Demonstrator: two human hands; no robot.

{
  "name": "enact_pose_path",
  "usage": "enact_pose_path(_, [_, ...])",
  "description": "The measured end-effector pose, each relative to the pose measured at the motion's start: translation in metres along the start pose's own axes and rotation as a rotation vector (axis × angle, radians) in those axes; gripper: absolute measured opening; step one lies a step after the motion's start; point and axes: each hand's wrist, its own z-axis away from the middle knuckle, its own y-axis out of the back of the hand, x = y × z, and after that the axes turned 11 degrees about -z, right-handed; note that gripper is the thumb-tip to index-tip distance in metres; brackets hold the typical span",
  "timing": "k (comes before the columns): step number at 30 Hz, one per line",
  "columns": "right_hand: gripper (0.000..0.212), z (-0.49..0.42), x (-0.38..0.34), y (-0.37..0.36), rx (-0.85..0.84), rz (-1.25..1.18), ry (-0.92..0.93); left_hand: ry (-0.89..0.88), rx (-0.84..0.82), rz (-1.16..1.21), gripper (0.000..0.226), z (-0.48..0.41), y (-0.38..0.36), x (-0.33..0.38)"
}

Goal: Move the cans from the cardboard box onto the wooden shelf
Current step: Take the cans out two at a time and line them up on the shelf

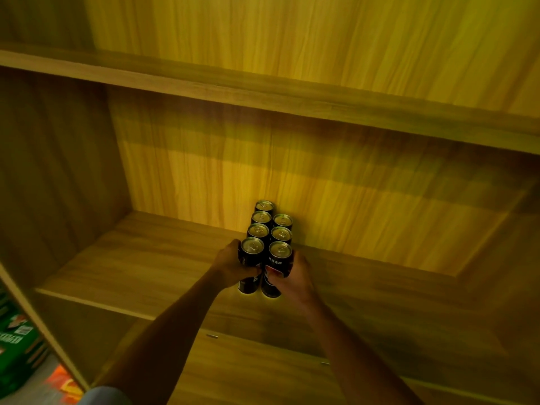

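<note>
Yellow-brown wood grain fills nearly the whole view: the wooden shelf [152, 267] forms a deep compartment with a back panel, a side wall on the left and another board running across above. On the shelf board, near its middle and reaching back to the panel, stand seven black cans with gold tops, upright in two rows that touch each other. The left row has four cans, the right row three.

The left hand [230, 266] is wrapped around the front left can [251, 257], its grip clamped on the can's dark side. The right hand [289, 277] holds the front right can [280, 260] in the same way, fingers closed on its wall below a line of white print. The two held cans stand side by side, touching, just in front of the rear cans [270, 225].

At the lower left edge, outside the shelf's side wall, sit green printed cartons [17, 343] and something orange, too blurred to identify. The cardboard box cannot be told apart from these.
</note>
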Motion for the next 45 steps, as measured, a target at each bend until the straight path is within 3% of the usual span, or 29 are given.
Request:
enact_pose_path(5, [0.058, 0.006, -0.001, 0.004, -0.023, 0.039, 0.012, -0.047, 0.006, -0.048, 0.060, 0.011, -0.002, 0.008])
enact_pose_path(8, [0.073, 0.010, 0.004, 0.007, -0.085, 0.180, -0.020, -0.085, -0.012, -0.184, 0.059, 0.022, 0.001, 0.007])
enact_pose_path(13, [0.087, 0.038, -0.013, 0.018, -0.275, 0.657, -0.125, -0.041, -0.022, -0.616, 0.108, 0.040, 0.009, -0.013])
enact_pose_path(18, [0.089, 0.055, -0.018, 0.034, -0.297, 0.845, -0.090, -0.084, -0.011, -0.769, 0.114, 0.064, 0.003, -0.024])
enact_pose_path(23, [0.094, 0.078, -0.026, 0.041, -0.308, 0.885, 0.016, -0.087, -0.019, -0.799, 0.105, 0.096, -0.009, -0.026])
enact_pose_path(29, [0.076, 0.104, -0.042, 0.018, -0.349, 0.851, 0.280, -0.033, 0.023, -0.831, 0.107, 0.129, -0.005, -0.037])
enact_pose_path(35, [0.074, 0.118, -0.063, -0.041, -0.529, 0.801, 0.518, 0.171, 0.078, -0.880, 0.110, 0.179, 0.020, -0.080])
enact_pose_path(45, [0.084, 0.181, -0.059, -0.185, -0.871, 0.737, 0.600, 0.667, 0.036, -0.806, 0.102, 0.331, 0.041, -0.212])
